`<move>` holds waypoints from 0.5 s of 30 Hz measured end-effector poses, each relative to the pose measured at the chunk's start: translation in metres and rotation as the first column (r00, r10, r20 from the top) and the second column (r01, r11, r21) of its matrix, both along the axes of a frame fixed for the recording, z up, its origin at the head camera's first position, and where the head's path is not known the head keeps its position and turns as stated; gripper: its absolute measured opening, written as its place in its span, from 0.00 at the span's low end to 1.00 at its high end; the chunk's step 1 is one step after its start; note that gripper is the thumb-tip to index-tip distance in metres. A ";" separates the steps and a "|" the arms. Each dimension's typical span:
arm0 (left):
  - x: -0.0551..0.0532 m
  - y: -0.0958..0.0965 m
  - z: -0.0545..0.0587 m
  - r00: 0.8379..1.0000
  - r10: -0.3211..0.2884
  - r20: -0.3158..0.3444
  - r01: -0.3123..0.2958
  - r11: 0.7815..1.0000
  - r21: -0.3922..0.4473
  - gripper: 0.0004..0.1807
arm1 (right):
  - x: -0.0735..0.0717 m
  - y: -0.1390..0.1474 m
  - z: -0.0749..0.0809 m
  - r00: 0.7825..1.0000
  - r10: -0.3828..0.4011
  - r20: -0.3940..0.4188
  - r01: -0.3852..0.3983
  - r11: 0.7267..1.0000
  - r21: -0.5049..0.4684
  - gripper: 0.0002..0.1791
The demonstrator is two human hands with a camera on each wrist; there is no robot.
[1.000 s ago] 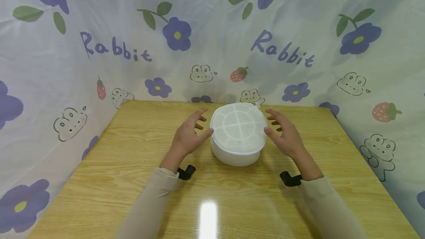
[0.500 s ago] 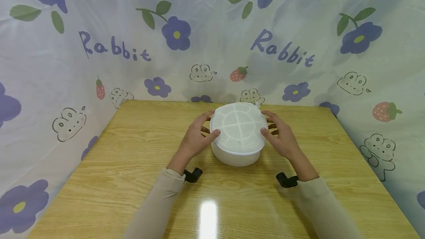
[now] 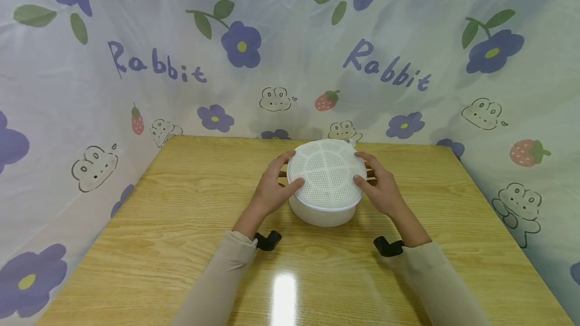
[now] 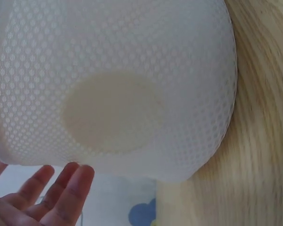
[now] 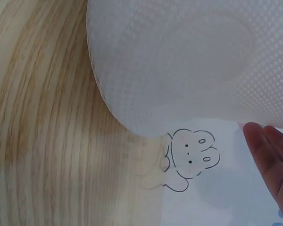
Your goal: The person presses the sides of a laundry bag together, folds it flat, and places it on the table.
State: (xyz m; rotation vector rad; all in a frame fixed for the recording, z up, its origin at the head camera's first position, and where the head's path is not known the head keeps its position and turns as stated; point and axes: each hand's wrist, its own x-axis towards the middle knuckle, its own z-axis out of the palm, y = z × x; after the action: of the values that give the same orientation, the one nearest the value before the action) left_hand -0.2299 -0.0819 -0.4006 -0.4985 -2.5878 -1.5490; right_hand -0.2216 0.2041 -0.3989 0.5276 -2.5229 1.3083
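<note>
A round white mesh laundry bag (image 3: 325, 177) stands on the wooden table, its mesh top tilted toward me in the head view. My left hand (image 3: 272, 188) holds its left side, thumb over the top edge and fingers along the far side. On the opposite side my right hand (image 3: 385, 191) holds it the same way, thumb on the rim. Honeycomb mesh wall (image 4: 179, 61) fills much of the left wrist view, with fingertips (image 4: 82, 176) right at its edge. In the right wrist view, fingertips (image 5: 253, 133) meet the bag's edge too.
The wooden table (image 3: 190, 180) extends around the bag on all sides. Behind it and at both sides hangs a pale curtain (image 3: 290, 29) with flowers, rabbits and strawberries. Black wrist mounts (image 3: 268, 240) stick out inward from the wrists.
Both hands have moved inward from beside the bag, and the thumbs now lie on its top edge. The bag stays in the same place.
</note>
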 end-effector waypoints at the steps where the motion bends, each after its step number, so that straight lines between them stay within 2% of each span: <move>1: 0.000 0.000 -0.001 1.000 -0.001 0.006 0.001 1.000 0.014 0.38 | 0.000 -0.001 0.000 1.000 0.004 0.002 -0.004 1.000 -0.010 0.31; 8: -0.004 0.004 -0.006 0.999 -0.018 0.033 0.015 0.994 0.105 0.38 | -0.001 -0.004 0.001 0.999 0.022 0.044 -0.018 0.996 -0.088 0.32; 15: -0.005 0.006 -0.009 0.997 -0.037 0.062 0.025 0.983 0.181 0.39 | -0.006 -0.006 -0.005 0.995 0.072 0.069 -0.058 0.981 -0.188 0.31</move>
State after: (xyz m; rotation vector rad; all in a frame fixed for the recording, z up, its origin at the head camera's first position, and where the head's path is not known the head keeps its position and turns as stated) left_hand -0.2351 -0.0757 -0.4094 -0.4799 -2.4639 -1.8167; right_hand -0.2273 0.1976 -0.4037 0.5335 -2.4273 1.5966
